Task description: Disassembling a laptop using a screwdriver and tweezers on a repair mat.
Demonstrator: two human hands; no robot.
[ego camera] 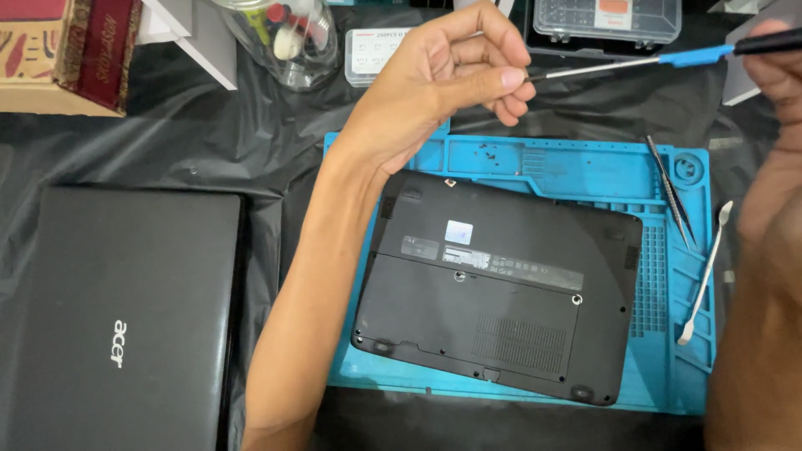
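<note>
Both hands pinch a screwdriver [660,60]: left hand [443,75] at its tip, right hand [773,75] half cut off.

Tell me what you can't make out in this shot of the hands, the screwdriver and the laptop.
Head view only:
- Screwdriver tip: covered by the left hand's fingers, so any screw there is unseen.
- Right hand: blurred and cut off by the right edge; its grip on the handle is unclear.
- Screws on the laptop underside: too small to count.
- Clear parts box: cropped by the top edge.
</note>
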